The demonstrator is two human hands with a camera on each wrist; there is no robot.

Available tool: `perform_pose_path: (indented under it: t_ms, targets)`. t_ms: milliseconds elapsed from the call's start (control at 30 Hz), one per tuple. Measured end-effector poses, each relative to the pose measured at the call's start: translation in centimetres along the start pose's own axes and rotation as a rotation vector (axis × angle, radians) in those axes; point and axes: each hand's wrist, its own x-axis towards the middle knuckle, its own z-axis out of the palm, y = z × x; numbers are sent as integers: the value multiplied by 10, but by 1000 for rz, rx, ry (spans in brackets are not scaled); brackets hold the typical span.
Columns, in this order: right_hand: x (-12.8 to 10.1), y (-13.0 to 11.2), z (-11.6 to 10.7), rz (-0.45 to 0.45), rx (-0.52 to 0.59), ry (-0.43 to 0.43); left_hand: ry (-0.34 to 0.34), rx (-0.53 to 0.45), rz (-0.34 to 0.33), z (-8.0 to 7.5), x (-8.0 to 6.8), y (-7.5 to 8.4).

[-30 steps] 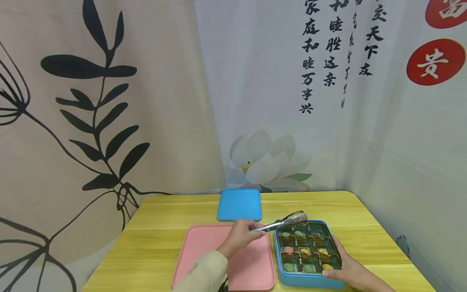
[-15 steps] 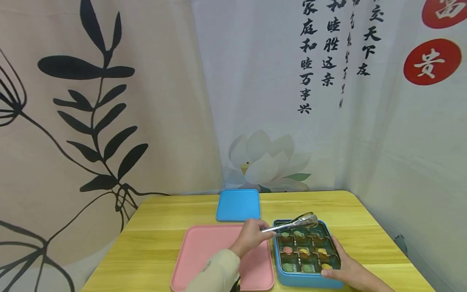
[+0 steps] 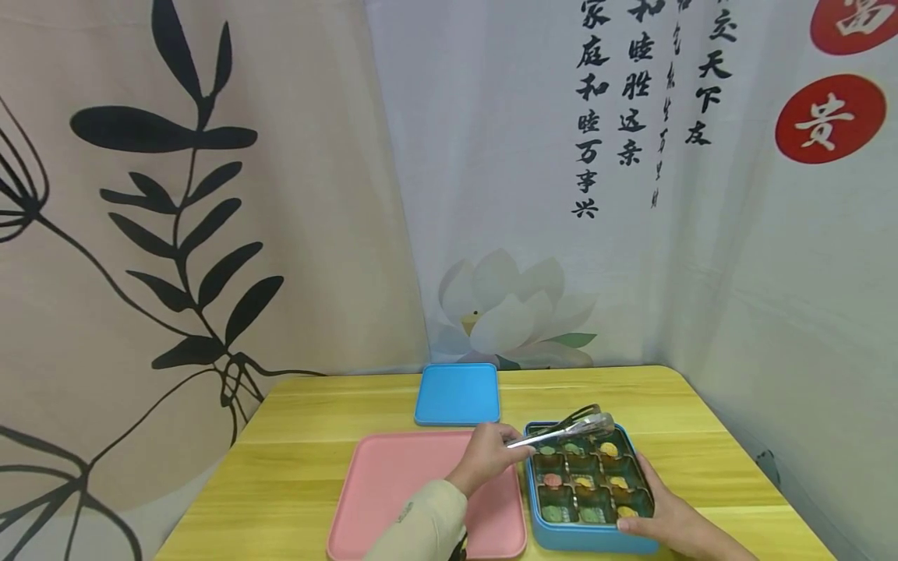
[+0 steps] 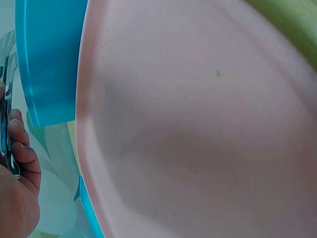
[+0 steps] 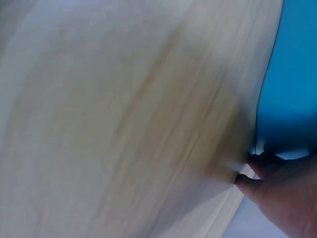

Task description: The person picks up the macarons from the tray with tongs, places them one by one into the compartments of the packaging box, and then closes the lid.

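Note:
My left hand [image 3: 486, 458] reaches in over the pink tray and holds metal tongs [image 3: 571, 427]. The tips of the tongs hang over the far right part of a blue box [image 3: 596, 538]. A dark insert divides the box into several square compartments with small green, pink and yellow pieces in them. One yellow piece [image 3: 608, 449] lies in the far right compartment, just below the tong tips. My right hand [image 3: 666, 510] grips the box at its near right corner, thumb over the front rim and fingers along the side. In the left wrist view, fingers [image 4: 25, 153] curl around the tongs' handle.
Left of the box lies the pink tray [image 3: 393, 483], with a few tiny specks on it in the left wrist view. Behind it sits a small blue lid or tray [image 3: 458, 395]. A printed curtain [image 3: 337, 195] hangs behind the wooden table [image 3: 281, 444].
My left hand has moved right with the tongs, over the box's far right compartment. A yellow piece now shows in that compartment, and the tong arms look spread wider. The right hand stays on the box.

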Motion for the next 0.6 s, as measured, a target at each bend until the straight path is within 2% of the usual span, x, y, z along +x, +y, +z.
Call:
perform_pose_path:
  t_ms: [467,600]
  targets:
    - [-1,2,-2,-13,39,-37,21,-20,-69,-7,-4,1]
    - [-1,2,-3,-15,38,-44,30,-37,-72,-10,-6,1]
